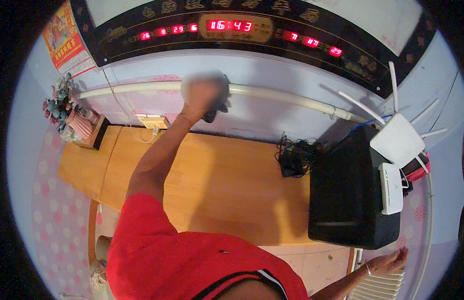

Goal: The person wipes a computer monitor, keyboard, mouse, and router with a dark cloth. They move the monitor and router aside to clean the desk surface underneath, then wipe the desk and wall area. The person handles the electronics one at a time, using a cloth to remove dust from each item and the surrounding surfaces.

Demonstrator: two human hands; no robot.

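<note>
My left hand (202, 92) reaches out to the white pipe (277, 95) on the wall, and a blur covers most of the hand. A dark cloth (215, 114) bunches beneath and beside that hand, pressed against the pipe; the grip itself is mostly hidden. At the lower right my right hand (391, 262) hangs with fingers extended and nothing seen in it. It is just above a white slatted object (378, 283); contact cannot be told.
Below the pipe stands a wooden table (224, 176). On it are a black box-shaped unit (344, 195), a white router (397, 139), a white modem (391, 189), tangled black cables (293, 159) and artificial flowers (61, 99). A power socket (153, 122) and a digital clock frame (232, 26) are on the wall.
</note>
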